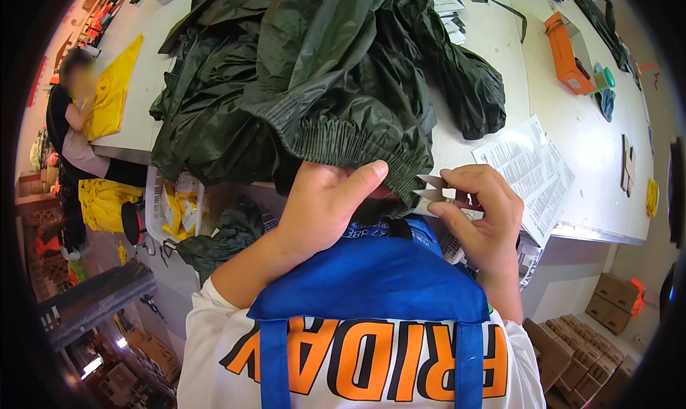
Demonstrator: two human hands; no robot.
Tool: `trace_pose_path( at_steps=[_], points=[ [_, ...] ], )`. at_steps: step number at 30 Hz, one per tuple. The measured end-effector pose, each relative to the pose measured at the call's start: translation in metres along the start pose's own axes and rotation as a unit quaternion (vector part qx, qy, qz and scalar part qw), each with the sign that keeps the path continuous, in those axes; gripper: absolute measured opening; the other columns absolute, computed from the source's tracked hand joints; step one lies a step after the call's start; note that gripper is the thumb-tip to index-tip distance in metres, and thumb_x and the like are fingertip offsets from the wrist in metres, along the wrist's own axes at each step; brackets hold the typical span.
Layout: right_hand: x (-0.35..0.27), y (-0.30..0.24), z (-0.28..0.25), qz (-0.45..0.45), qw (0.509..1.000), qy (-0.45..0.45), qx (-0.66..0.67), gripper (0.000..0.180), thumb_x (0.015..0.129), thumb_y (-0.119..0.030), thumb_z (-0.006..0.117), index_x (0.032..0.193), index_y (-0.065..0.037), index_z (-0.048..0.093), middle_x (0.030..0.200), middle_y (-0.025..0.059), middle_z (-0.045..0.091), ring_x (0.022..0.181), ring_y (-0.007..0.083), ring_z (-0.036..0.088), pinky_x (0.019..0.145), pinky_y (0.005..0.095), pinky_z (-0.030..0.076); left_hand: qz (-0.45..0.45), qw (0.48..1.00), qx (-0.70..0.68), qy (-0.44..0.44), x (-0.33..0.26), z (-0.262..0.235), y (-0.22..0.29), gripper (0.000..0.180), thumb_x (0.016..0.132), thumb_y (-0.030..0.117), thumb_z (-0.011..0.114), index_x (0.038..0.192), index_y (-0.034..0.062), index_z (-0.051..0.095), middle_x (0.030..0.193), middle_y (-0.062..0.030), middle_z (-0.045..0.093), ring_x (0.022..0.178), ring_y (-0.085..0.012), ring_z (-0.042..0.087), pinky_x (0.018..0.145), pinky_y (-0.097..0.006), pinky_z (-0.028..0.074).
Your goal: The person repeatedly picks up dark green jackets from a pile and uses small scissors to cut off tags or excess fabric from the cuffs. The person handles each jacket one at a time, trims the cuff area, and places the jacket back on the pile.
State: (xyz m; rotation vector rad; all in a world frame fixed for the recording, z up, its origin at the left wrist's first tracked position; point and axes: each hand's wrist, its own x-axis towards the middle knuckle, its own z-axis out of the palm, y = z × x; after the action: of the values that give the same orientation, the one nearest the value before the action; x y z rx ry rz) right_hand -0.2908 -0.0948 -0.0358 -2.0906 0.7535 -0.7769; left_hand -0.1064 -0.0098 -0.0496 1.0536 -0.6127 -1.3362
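A large dark green waterproof garment [314, 52] lies heaped over the table and hangs down at its near edge. My left hand [325, 205] grips its gathered elastic edge, thumb on top and the other fingers hidden beneath the cloth. In my right hand [486, 212] is a pair of small metal thread snips [432, 189], pinched between thumb and fingers. Their two blades stand apart, pointing left, right at the elastic edge near its right end. Whether the blades touch the cloth I cannot tell.
Printed sheets [529, 170] lie to the right on the white table [493, 23]. Farther right stands an orange box [568, 55]. A white bin [153, 202] holding yellow things is at the left, below the table edge. Another person [75, 116] handles yellow cloth [118, 87] at the far left.
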Motion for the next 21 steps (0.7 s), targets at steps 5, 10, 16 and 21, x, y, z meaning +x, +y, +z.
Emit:
trace_pose_path(
  at_steps=[5,10,16,21],
  points=[
    [0.003,-0.008,0.001,0.01,1.0,0.008,-0.013,0.028,0.066,-0.006,0.077,0.088,0.003,0.063,0.082,0.0118,0.063,0.068,0.0185,0.064,0.056,0.0259,0.054,0.022,1.0,-0.016,0.014,0.0,0.007,0.001,0.019,0.089,0.006,0.053,0.105,-0.0051,0.055,0.097,-0.009,0.062,0.087,-0.0139,0.06,0.076,-0.029,0.051],
    [0.004,-0.013,0.004,0.013,1.0,0.005,-0.028,0.024,0.067,-0.006,0.077,0.085,0.002,0.064,0.079,0.0116,0.063,0.066,0.0185,0.064,0.055,0.0246,0.054,0.018,1.0,0.015,0.005,0.0,0.004,0.0,0.019,0.089,0.005,0.053,0.105,-0.0051,0.055,0.097,-0.0082,0.062,0.087,-0.0135,0.06,0.077,-0.028,0.051],
    [0.001,0.0,0.007,0.008,0.999,0.049,0.007,0.025,0.064,-0.004,0.078,0.084,0.002,0.064,0.079,0.0109,0.064,0.067,0.0165,0.063,0.055,0.0232,0.052,0.013,0.999,-0.03,0.001,0.002,0.006,0.005,0.02,0.089,0.005,0.053,0.107,-0.0048,0.053,0.1,-0.0088,0.061,0.091,-0.0147,0.059,0.081,-0.03,0.051],
    [-0.001,-0.007,0.004,0.048,0.999,0.02,0.016,0.027,0.062,-0.004,0.079,0.084,0.002,0.064,0.079,0.0106,0.064,0.068,0.0161,0.064,0.056,0.0235,0.052,0.008,0.999,-0.051,-0.004,0.003,0.003,0.003,0.022,0.089,0.004,0.053,0.11,-0.0039,0.052,0.102,-0.0095,0.06,0.093,-0.0157,0.059,0.082,-0.031,0.052]
  ],
)
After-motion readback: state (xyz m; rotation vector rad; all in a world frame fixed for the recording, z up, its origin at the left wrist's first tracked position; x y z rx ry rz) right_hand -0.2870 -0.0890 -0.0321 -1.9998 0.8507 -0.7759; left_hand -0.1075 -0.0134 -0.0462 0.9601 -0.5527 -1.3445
